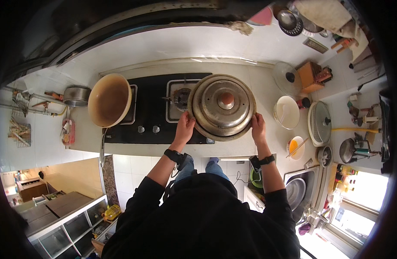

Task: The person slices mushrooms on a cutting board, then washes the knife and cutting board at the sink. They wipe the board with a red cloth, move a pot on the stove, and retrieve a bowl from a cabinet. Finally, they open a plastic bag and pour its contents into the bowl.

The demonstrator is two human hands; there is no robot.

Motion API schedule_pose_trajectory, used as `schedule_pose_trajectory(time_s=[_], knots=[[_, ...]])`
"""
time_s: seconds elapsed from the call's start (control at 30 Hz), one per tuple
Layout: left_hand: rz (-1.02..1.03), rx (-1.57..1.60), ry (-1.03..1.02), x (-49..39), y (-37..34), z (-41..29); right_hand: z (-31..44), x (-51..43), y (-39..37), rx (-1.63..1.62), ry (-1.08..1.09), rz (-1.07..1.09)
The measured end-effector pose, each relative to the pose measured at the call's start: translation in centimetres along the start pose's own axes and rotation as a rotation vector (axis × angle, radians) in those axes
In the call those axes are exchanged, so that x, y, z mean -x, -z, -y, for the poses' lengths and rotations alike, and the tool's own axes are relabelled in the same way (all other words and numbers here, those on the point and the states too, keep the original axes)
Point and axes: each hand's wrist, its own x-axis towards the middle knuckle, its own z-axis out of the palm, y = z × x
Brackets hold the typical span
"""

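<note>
My left hand [184, 127] and my right hand [258, 126] grip opposite sides of a large lidded metal pot [229, 121], whose domed lid has a reddish-brown knob [226, 99]. The pot is over the right end of the black gas hob [153, 134] and the counter beside it; whether it rests there or is lifted I cannot tell. Left of it, a burner [181, 99] shows with no vessel on it. A deep cream-coloured pan [109, 100] stands over the hob's left side, its long handle pointing towards me. The pot's contents are hidden by the lid.
To the right are a white bowl [286, 112], a bowl of beaten egg [295, 148] with chopsticks, a glass lid [287, 78], a knife block [307, 77] and a lidded oval dish [319, 123]. A metal basin [295, 194] lies in the sink. A saucepan [76, 96] is at the far left.
</note>
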Motion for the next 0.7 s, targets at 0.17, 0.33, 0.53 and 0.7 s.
schedule_pose_trajectory(time_s=[0.17,0.33,0.53,0.7], knots=[[-0.095,-0.209,-0.019,-0.9,6.7,-1.5,3.3,-2.5,-7.8,-0.009,0.059,0.105],[-0.188,-0.173,-0.053,-2.7,12.3,0.7,4.8,-4.4,-14.2,0.075,0.055,0.165],[-0.211,-0.065,0.045,-4.1,15.6,3.7,5.3,-6.0,-18.4,0.139,0.077,0.186],[-0.24,-0.036,-0.077,-4.3,15.6,4.7,4.7,-6.6,-19.2,0.194,0.046,0.197]])
